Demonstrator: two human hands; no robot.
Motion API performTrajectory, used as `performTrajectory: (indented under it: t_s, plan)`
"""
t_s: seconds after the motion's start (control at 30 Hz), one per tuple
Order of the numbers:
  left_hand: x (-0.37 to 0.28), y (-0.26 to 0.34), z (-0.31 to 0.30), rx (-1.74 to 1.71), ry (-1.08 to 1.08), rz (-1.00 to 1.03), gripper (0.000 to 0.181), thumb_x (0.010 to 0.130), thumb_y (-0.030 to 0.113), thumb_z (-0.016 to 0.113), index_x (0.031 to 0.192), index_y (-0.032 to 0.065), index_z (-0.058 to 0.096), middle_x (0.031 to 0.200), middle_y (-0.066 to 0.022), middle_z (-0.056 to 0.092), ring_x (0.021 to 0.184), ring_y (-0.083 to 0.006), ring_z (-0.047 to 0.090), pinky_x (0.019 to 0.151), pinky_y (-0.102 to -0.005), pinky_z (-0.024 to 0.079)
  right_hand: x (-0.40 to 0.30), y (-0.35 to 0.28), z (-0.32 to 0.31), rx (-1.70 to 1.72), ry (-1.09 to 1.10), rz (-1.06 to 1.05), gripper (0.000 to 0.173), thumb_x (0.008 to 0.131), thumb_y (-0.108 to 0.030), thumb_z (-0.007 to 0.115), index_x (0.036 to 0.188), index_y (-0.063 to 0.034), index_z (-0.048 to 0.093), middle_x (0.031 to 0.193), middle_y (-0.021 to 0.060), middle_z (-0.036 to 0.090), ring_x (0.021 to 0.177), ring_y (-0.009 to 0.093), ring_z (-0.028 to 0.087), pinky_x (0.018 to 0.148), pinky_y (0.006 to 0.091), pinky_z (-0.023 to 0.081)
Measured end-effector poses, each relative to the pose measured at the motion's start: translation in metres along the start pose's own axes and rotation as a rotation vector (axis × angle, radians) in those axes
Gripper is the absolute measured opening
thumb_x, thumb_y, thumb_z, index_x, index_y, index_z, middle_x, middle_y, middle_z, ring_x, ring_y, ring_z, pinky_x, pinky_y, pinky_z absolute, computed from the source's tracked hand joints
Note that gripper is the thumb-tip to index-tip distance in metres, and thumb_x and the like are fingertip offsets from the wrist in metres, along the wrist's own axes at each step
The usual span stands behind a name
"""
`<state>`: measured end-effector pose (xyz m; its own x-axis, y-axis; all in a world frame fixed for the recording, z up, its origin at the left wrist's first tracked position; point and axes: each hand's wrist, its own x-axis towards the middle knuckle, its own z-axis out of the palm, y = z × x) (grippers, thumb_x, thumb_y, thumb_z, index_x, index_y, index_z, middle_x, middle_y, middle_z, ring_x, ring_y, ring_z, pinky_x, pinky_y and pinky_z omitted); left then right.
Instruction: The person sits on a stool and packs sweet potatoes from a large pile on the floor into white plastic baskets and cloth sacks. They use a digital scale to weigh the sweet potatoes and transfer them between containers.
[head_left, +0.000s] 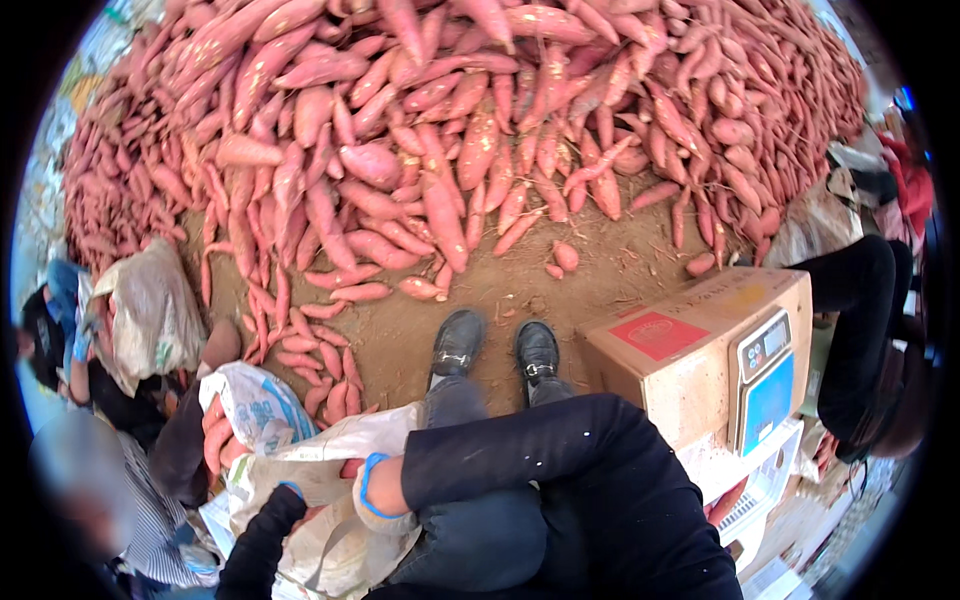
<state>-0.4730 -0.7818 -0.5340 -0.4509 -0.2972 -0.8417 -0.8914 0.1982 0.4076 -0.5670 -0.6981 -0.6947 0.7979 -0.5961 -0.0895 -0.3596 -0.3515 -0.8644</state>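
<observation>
A woven sack (337, 555) stands in front of me at the lower left, its mouth folded open, with parts of red-skinned sweet potatoes (351, 469) showing inside. My left hand (319, 486), in a pale glove with a blue cuff, reaches into the sack mouth. Across from it is my right hand (381, 516), in a cream glove with a blue cuff, at the sack's right side. Folds of the sack and the gloves hide the fingers of both, so whether they grip anything cannot be told. Just beyond lies a white and blue sack (259, 405) holding sweet potatoes.
A large heap of sweet potatoes (450, 150) covers the ground ahead. At right, a digital scale (765, 382) leans on a cardboard box (697, 322) above a white plastic crate (772, 472). People sit at left and right; another filled sack (157, 307) stands at left.
</observation>
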Motion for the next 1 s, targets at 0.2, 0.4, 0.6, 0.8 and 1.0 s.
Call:
performTrajectory:
  t_s: [0.2, 0.4, 0.6, 0.8, 1.0]
  plan:
    - [0.004, -0.024, 0.04, -0.137, 0.005, -0.113, 0.052, 0.075, 0.019, 0.073, 0.121, 0.0007, 0.06, 0.109, -0.0094, 0.066, 0.096, -0.0239, 0.063, 0.089, -0.0331, 0.048, -0.003, 0.003, -0.03, 0.0, 0.045, 0.033, 0.034, 0.082, -0.032, 0.06, 0.104, -0.0076, 0.068, 0.104, 0.014, 0.069, 0.095, 0.03, 0.065, 0.082, 0.0416, 0.051]
    - [0.004, -0.039, 0.065, -0.235, -0.022, -0.142, 0.046, 0.078, 0.016, 0.068, 0.121, 0.0005, 0.06, 0.11, -0.0102, 0.065, 0.097, -0.0243, 0.063, 0.089, -0.0335, 0.048, -0.071, 0.031, -0.124, 0.004, 0.081, 0.062, 0.039, 0.085, -0.038, 0.059, 0.105, -0.007, 0.068, 0.103, 0.014, 0.069, 0.095, 0.03, 0.065, 0.082, 0.0421, 0.05]
    - [-0.002, -0.057, 0.02, -0.255, 0.091, -0.239, 0.041, 0.082, 0.014, 0.064, 0.12, 0.0002, 0.061, 0.111, -0.011, 0.065, 0.098, -0.0247, 0.063, 0.09, -0.0338, 0.048, -0.247, 0.148, -0.237, -0.058, 0.107, 0.822, 0.042, 0.085, -0.043, 0.057, 0.106, -0.0071, 0.068, 0.102, 0.0161, 0.069, 0.096, 0.034, 0.065, 0.082, 0.0437, 0.05]
    - [0.0, -0.06, 0.024, -0.229, 0.077, -0.285, 0.036, 0.086, 0.012, 0.06, 0.12, 0.0, 0.061, 0.111, -0.0119, 0.065, 0.099, -0.0251, 0.063, 0.09, -0.0342, 0.048, -0.397, 0.275, -0.174, -0.025, 0.949, 1.665, 0.066, 0.085, -0.049, 0.054, 0.132, -0.0034, 0.048, 0.11, 0.0228, 0.067, 0.104, 0.04, 0.064, 0.091, 0.0452, 0.048]
    - [0.011, -0.052, -0.013, -0.008, 0.252, -0.142, 0.032, 0.089, 0.009, 0.055, 0.119, -0.0002, 0.062, 0.112, -0.0127, 0.065, 0.1, -0.0256, 0.063, 0.091, -0.0346, 0.048, -0.394, 0.279, -0.159, 0.059, 1.542, 1.671, 0.051, 0.08, -0.046, 0.068, 0.109, -0.0048, 0.062, 0.104, 0.0221, 0.068, 0.099, 0.038, 0.065, 0.087, 0.0442, 0.051]
